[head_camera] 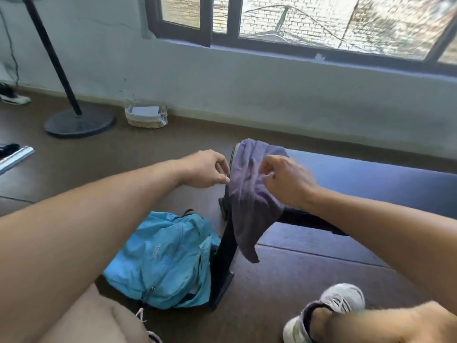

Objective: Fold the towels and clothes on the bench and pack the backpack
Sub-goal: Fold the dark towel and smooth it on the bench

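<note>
Both hands, left hand (206, 169) and right hand (286, 179), pinch the purple cloth (249, 204), which drapes lengthwise over the bench (371, 179) end, its tail hanging floorward.

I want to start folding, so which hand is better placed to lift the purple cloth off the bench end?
Probably the right hand: it is on top of the purple cloth, fingers curled into it. The left hand only pinches at its edge.

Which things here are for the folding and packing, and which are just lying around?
For the job:
purple cloth, draped over the bench end
bench
blue backpack on the floor
left hand and right hand, both at the cloth

Just lying about:
fan stand
small basket
shoe by the wall
</note>
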